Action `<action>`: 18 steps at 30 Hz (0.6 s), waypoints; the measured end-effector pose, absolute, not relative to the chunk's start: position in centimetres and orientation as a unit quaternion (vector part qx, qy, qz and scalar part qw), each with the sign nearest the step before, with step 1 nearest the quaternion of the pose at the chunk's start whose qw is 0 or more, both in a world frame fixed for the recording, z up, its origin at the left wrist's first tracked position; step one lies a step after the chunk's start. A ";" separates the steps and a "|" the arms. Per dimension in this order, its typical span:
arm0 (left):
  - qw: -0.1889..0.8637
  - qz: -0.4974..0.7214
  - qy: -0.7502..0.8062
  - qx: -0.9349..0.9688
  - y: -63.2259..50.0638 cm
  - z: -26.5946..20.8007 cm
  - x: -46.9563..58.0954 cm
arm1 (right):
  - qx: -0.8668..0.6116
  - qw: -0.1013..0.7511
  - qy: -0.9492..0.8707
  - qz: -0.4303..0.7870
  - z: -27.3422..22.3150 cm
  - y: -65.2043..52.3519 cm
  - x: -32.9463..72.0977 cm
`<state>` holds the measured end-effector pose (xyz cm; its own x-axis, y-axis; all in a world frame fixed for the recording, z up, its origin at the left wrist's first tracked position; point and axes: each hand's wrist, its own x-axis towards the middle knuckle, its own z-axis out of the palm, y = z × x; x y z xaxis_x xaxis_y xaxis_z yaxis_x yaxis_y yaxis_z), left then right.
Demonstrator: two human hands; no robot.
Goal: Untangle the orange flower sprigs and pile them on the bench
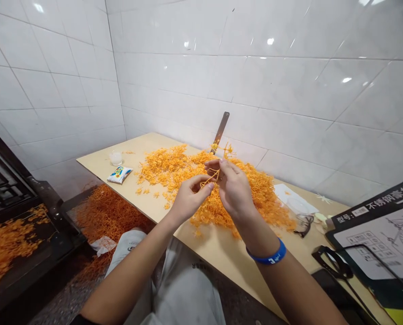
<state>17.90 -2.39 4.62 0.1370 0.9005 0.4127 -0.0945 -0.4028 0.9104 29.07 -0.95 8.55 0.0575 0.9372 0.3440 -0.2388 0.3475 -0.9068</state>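
Note:
Both my hands meet over a large heap of small orange plastic flowers on the table. A branching orange flower stem runs between them, its yellow-orange blossoms rising beyond my fingers. My left hand pinches the lower end of the stem between thumb and fingers. Closed around the upper part of the same stem is my right hand, with a blue wristband on that wrist. Part of the stem is hidden behind the fingers.
A dark metal strip leans on the tiled wall. A white cup and snack packet stand left. Paper, glasses, a black strapped device and a printed box lie right. Orange stems cover the floor.

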 end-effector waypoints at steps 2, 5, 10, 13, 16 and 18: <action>0.456 0.550 0.324 0.620 -2.0 4.6 18.7 | -0.330 0.651 -0.487 0.479 8.6 -0.5 29.1; 0.474 0.547 0.317 0.613 -1.6 4.6 19.9 | -0.313 0.666 -0.462 0.494 9.0 0.0 29.3; 0.438 0.555 0.285 0.647 -0.7 5.0 20.9 | -0.311 0.665 -0.439 0.517 9.6 0.4 30.3; 0.412 0.523 0.305 0.681 -0.6 5.0 20.8 | -0.308 0.667 -0.457 0.501 9.8 0.9 31.3; 0.429 0.431 0.335 0.720 -0.6 4.7 21.0 | -0.300 0.687 -0.472 0.464 10.2 1.7 32.5; 0.439 0.409 0.346 0.721 -0.4 4.4 21.2 | -0.299 0.693 -0.475 0.453 10.5 2.3 33.2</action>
